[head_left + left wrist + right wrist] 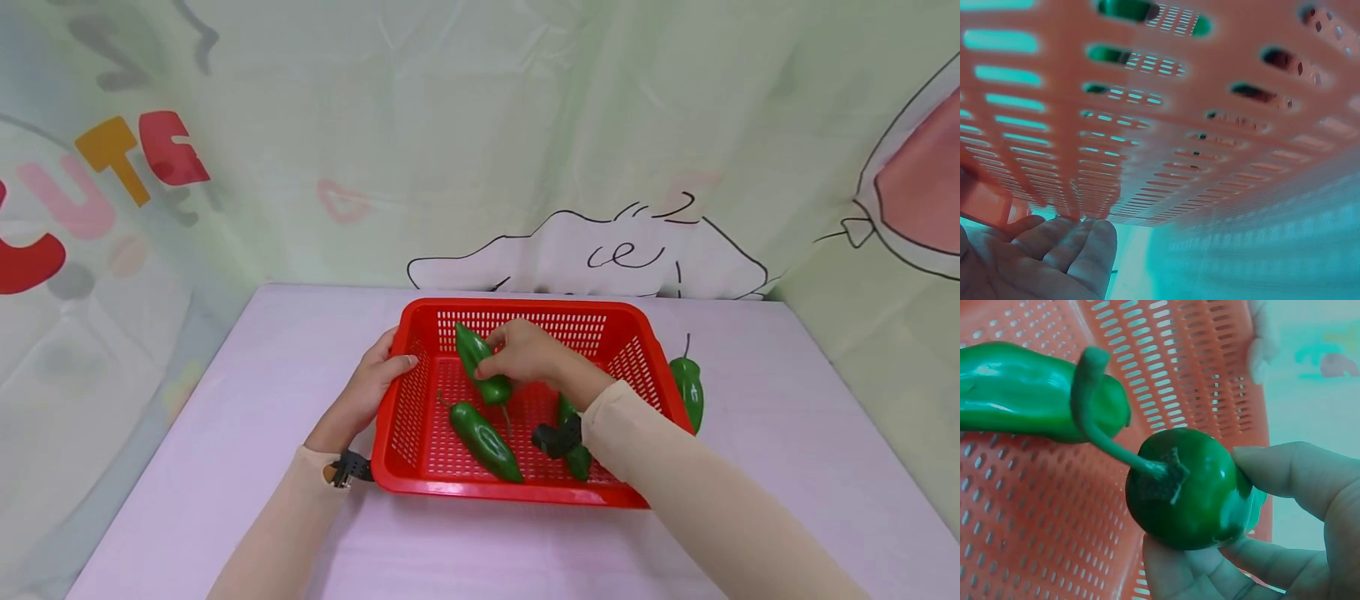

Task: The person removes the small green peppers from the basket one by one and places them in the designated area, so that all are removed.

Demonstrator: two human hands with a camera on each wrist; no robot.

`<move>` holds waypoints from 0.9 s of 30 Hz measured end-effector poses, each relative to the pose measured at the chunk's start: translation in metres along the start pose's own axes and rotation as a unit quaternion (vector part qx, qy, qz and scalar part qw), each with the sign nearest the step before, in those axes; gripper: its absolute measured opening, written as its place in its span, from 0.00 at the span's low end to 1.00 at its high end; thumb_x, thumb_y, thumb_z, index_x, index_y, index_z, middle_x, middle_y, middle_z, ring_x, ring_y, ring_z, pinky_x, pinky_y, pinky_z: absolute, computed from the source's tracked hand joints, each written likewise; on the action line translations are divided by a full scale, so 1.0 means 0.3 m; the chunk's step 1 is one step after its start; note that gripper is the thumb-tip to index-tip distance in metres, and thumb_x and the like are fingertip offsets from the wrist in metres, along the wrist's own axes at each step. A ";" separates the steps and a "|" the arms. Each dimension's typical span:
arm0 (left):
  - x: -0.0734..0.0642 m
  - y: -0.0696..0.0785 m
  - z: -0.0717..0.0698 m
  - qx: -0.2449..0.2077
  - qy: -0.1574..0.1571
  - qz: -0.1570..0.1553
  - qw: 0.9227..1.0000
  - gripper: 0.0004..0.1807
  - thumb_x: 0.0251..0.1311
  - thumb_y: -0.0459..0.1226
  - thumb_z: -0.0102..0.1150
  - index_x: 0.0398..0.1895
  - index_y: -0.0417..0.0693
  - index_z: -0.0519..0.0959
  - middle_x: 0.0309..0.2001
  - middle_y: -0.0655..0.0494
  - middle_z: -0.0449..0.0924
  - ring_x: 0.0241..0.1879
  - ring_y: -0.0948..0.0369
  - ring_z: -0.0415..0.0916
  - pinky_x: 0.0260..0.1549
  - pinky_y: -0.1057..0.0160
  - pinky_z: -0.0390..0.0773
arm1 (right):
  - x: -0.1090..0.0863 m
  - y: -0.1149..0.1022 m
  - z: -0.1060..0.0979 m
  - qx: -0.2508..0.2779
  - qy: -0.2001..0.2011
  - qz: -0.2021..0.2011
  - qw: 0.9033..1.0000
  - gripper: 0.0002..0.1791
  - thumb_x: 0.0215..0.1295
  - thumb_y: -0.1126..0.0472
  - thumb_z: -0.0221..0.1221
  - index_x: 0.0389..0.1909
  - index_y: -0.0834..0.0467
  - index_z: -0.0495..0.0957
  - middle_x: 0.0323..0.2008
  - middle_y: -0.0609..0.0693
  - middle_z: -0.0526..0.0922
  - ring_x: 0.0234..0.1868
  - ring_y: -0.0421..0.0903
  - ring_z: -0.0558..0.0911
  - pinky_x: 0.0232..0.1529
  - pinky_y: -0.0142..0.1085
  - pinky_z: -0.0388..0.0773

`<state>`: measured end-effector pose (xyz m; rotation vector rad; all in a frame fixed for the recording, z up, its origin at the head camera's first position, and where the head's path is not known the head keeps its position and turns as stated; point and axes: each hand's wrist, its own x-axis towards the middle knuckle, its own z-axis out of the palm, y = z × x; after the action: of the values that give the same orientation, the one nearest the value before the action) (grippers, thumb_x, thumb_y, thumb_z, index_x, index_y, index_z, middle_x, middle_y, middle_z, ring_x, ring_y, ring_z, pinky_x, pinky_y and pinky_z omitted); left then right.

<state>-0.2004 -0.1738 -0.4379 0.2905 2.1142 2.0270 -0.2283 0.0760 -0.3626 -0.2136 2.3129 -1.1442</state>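
Right grip (531,357) pinches 1 green pepper (471,348) in the red basket (450,487) near the counter's (225,450) back edge; left grip (366,387) clasps its rim

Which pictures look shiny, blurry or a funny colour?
Head view: white shine on the front left pepper, natural-looking colours; left wrist view: blue-green tint, the basket's nearest holes blurry; right wrist view: blue-green tint again, a pale glint on the held pepper in the right hand.
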 end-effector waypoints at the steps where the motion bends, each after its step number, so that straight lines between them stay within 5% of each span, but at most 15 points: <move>1: 0.000 0.000 0.000 -0.001 0.000 0.000 1.000 0.35 0.74 0.34 0.49 0.83 0.49 0.53 0.71 0.36 0.68 0.60 0.33 0.78 0.46 0.45 0.87 | -0.004 -0.002 -0.004 0.005 0.001 0.002 1.000 0.27 0.63 0.63 0.69 0.61 0.69 0.78 0.44 0.60 0.85 0.36 0.48 0.89 0.40 0.42 0.90; 27: -0.001 -0.001 0.001 -0.006 -0.001 0.001 1.000 0.34 0.74 0.33 0.47 0.82 0.48 0.53 0.69 0.34 0.70 0.58 0.31 0.78 0.45 0.46 0.87 | -0.071 0.044 -0.130 0.032 0.042 0.012 0.999 0.36 0.66 0.57 0.69 0.71 0.66 0.70 0.58 0.61 0.80 0.48 0.53 0.87 0.49 0.44 0.89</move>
<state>-0.2000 -0.1736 -0.4383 0.2929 2.1001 2.0391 -0.2302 0.1187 -0.3451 -0.1152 2.3411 -1.2342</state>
